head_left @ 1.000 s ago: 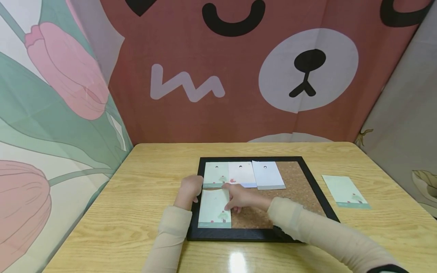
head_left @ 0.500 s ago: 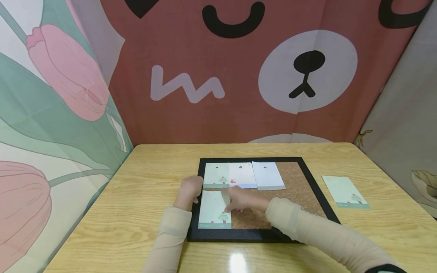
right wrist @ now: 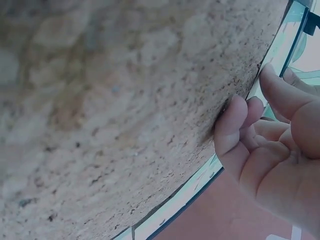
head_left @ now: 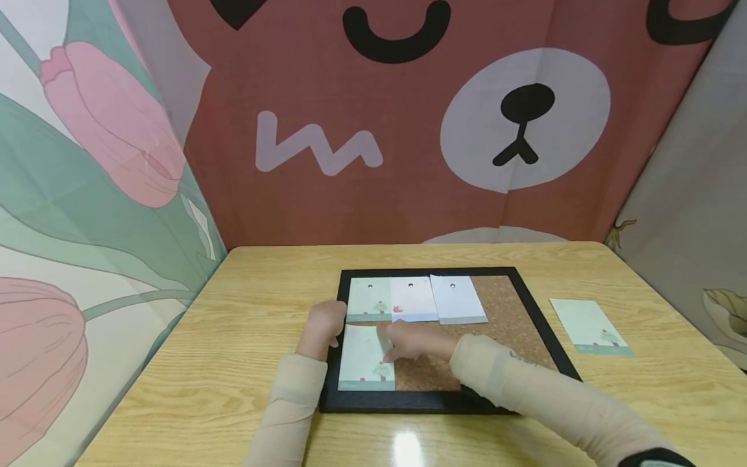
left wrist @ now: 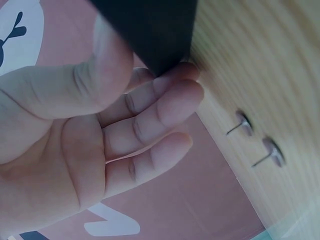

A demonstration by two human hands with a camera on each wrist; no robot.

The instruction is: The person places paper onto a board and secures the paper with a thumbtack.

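Starting on the left: two loose, flat-headed metal thumbtacks lie on the light wooden desk, spikes sticking out sideways, so I'd mind the fingers there. The left hand is just beside them, clamped on the edge of a rectangular, black-framed corkboard. Good call imo, it should stop the board sliding.

Next, a pale green paper note with a printed tree lies on the cork's near left part. The right hand is at its far right corner, thumb and index looking apart, but I can't tell if it's pinching anything. I'd square the note up with the far row of three pinned paper notes, then press straight down mid far edge, same as those.

The second pale green note, right of the board, can probably wait.
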